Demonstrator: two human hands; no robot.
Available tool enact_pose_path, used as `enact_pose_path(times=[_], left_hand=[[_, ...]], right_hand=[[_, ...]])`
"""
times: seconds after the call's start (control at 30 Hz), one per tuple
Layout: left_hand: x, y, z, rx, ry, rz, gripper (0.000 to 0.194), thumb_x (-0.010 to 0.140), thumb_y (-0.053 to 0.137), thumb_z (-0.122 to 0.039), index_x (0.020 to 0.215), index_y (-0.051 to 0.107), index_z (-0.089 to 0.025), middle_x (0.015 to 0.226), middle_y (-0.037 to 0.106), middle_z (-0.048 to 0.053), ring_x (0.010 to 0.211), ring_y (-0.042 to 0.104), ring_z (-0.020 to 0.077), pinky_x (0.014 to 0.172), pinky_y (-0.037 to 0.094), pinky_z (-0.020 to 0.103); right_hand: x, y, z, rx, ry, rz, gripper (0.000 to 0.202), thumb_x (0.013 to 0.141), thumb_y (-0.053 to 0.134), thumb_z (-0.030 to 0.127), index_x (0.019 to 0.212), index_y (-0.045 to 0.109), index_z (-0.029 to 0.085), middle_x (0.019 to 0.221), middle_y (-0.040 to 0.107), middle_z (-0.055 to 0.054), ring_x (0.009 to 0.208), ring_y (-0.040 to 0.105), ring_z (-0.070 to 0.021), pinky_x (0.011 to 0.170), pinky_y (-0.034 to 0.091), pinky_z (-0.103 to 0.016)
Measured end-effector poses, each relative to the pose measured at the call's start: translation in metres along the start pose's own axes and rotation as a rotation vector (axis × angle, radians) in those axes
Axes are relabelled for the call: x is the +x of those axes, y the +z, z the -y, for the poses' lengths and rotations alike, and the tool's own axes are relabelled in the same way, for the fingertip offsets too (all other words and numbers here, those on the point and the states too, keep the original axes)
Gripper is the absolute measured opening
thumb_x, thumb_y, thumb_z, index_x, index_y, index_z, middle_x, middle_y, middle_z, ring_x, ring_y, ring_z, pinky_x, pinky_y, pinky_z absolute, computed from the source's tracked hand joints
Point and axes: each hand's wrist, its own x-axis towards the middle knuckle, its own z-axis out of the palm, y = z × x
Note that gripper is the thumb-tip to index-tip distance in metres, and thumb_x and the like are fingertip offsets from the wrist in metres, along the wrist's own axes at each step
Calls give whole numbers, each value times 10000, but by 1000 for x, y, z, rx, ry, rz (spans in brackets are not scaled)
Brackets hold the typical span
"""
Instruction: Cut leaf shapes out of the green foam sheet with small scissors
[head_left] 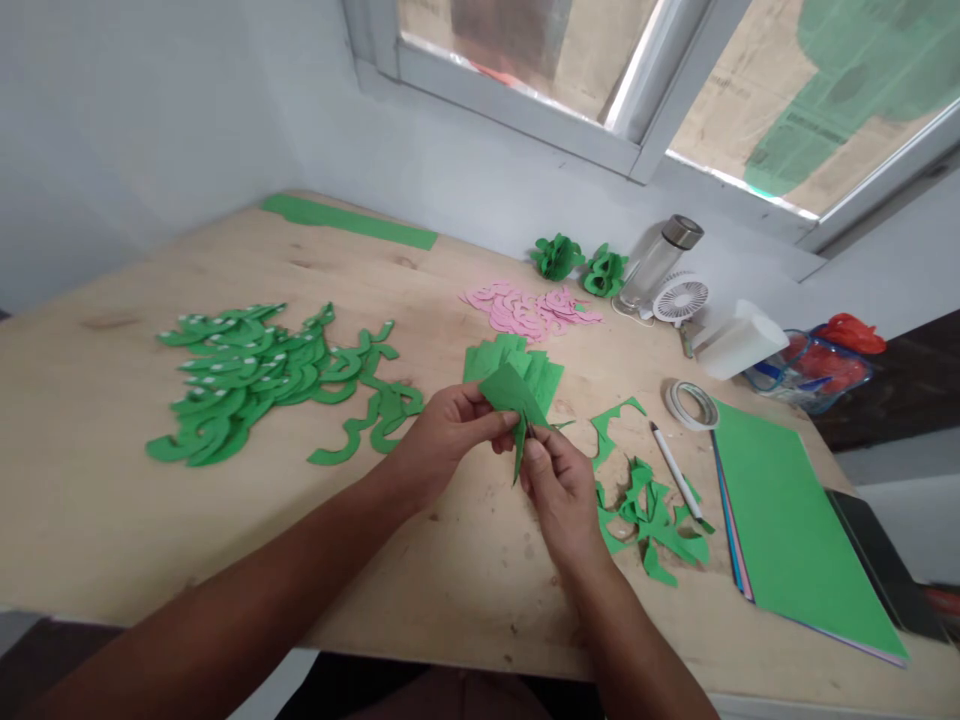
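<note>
My left hand (466,425) pinches a piece of green paper (511,388) between thumb and fingers, above the middle of the table. Close against it, my right hand (556,485) is closed on small scissors (530,431); only a bit of dark metal shows and the fingers hide the rest. A narrow part of the paper hangs down between the two hands. Just behind the hands lies a stack of green paper pieces (551,378). Green paper scraps (649,515) are scattered to the right of my right hand.
Curved green cutouts (240,385) spread over the left side, and pink cutouts (517,310) lie farther back. At right are a white pen (675,470), tape rolls (691,405) and green sheets (799,520). A bottle (656,265) and small fan (680,298) stand by the wall.
</note>
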Motion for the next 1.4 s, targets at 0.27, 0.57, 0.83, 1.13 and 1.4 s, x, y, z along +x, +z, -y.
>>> enact_pose_path(times=[0.27, 0.57, 0.83, 1.13, 1.4], left_hand=[[0, -1, 1, 8, -2, -2, 168, 741, 814, -303, 705, 690, -195, 572, 610, -34, 573, 535, 132, 594, 450, 266], [-1, 0, -1, 18, -4, -3, 163, 746, 803, -298, 700, 688, -192, 568, 612, -30, 573, 538, 133, 605, 452, 272], [0, -1, 0, 23, 1, 3, 157, 744, 797, -292, 694, 685, -194, 564, 610, -32, 570, 539, 132, 612, 454, 274], [0, -1, 0, 2, 7, 5, 171, 750, 811, -296, 686, 687, -198, 558, 604, -35, 569, 540, 132, 612, 457, 274], [-1, -1, -1, -1, 8, 13, 187, 760, 821, -306, 697, 688, -190, 563, 607, -37, 570, 540, 125, 617, 461, 266]], right_hand=[[1, 0, 0, 16, -11, 1, 464, 912, 612, 639, 796, 707, 200, 557, 416, 54, 485, 335, -116, 472, 283, -257], [0, -1, -1, -15, -11, 0, 427, 935, 592, 590, 811, 710, 198, 556, 403, 55, 486, 333, -120, 476, 282, -263], [0, 0, -3, -21, -18, -4, 407, 938, 584, 565, 802, 705, 201, 560, 418, 51, 488, 342, -120, 475, 281, -263], [0, 0, 0, -6, -13, 11, 413, 935, 595, 568, 788, 698, 197, 545, 414, 57, 483, 336, -115, 474, 267, -262], [1, 0, 0, 0, -17, 8, 458, 922, 597, 627, 783, 670, 197, 540, 413, 62, 465, 308, -108, 451, 234, -258]])
